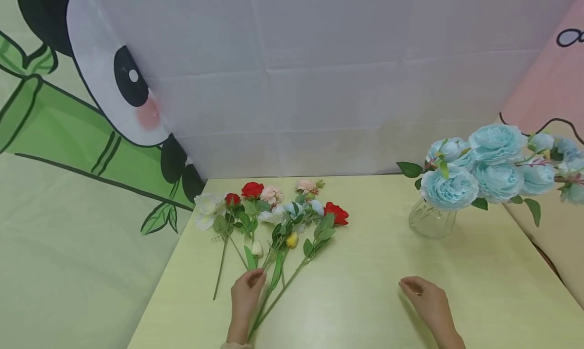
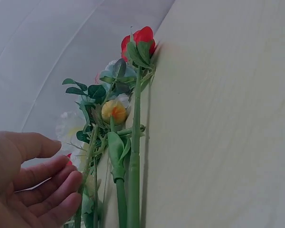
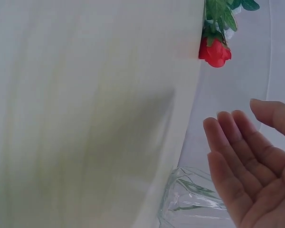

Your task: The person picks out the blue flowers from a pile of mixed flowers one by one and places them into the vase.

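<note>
Loose artificial flowers lie fanned out on the table, among them a red rose [image 1: 336, 214], a yellow tulip [image 1: 292, 240] and a white tulip [image 1: 257, 249]. My left hand [image 1: 247, 297] hovers by their green stems [image 1: 286, 288]. In the left wrist view, a gap separates its thumb from the loosely bent fingers [image 2: 52, 190], which hold nothing. Over the right half of the table is my right hand [image 1: 430, 303], its fingers relaxed and holding nothing. Beyond it stands a clear glass vase [image 1: 432, 221] with light blue flowers [image 1: 497, 179].
The pale yellow table [image 1: 365, 268] meets a grey backdrop cloth [image 1: 319, 100] at its far edge. Blue blooms and leaves reach out past the table's right edge. A printed panda and bamboo [image 1: 68, 126] cover the cloth on the left.
</note>
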Demonstrator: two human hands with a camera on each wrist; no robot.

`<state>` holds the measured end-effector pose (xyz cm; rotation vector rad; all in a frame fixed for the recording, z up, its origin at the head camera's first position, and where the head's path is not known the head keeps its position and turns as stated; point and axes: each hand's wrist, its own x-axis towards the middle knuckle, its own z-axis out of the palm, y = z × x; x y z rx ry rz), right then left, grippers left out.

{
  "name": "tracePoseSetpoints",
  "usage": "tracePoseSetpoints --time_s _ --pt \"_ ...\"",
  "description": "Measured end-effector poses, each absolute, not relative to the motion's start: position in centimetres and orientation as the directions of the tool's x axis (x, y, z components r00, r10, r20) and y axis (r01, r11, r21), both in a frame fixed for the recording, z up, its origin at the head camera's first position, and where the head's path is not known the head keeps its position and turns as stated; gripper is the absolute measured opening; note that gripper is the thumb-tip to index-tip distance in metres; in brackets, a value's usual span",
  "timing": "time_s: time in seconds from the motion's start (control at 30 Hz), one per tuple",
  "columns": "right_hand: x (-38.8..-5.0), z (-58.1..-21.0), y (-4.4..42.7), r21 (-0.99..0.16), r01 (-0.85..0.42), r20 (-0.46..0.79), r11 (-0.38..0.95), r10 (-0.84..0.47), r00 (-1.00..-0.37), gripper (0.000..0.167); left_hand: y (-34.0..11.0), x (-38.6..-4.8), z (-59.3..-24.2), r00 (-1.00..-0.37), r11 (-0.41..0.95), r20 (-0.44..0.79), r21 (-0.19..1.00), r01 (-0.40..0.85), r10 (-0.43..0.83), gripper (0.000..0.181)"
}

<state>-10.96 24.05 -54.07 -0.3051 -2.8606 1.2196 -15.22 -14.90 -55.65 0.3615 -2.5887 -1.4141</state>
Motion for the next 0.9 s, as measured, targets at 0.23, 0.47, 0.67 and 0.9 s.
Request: tracePoseSetpoints --time_s 0.23,0.47,0.67,0.9 --pt "-10.8 -54.4 24.3 -0.723 0.172 -0.063 0.669 0.184 -0.981 0.022 -14.9 -15.3 -55.4 -0.943 0.631 0.135 0.770 -0.093 -0.303 0.016" --pt "-10.7 -54.3 24.5 -0.725 0.175 -0.071 0.666 0.181 -0.981 0.023 -15.4 -15.1 -56.1 -0.949 0.690 0.125 0.715 -0.115 -0.288 0.022" --pt "-10.7 -54.5 24.5 -0.734 0.181 -0.073 0.655 0.190 -0.979 0.023 -15.6 -15.0 -56.8 -0.951 0.711 0.114 0.690 -0.132 -0.287 0.018" --pt "-10.6 -54.5 24.5 -0.738 0.193 -0.084 0.646 0.196 -0.977 0.024 -15.5 -14.8 -56.9 -0.950 0.725 0.120 0.676 -0.134 -0.288 0.017"
